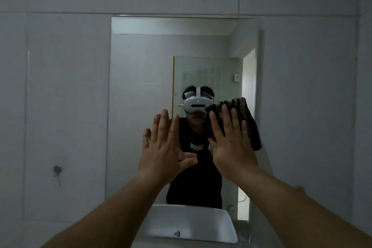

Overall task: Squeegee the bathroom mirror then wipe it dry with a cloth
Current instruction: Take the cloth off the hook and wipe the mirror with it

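The frameless rectangular mirror (141, 62) hangs on the grey tiled wall straight ahead. A dark brown striped cloth (249, 125) is pressed flat against its lower right part by my right hand (231, 147), fingers spread over the cloth, with the rest of it drooping to the right. My left hand (165, 147) is raised beside it, palm toward the glass, fingers apart and holding nothing. Whether it touches the glass I cannot tell. No squeegee is in view.
A white basin (191, 225) sits directly under the mirror. A small dark hook or mark (57, 170) is on the wall to the left. The mirror reflects a person in a headset, a glass partition and a bright doorway.
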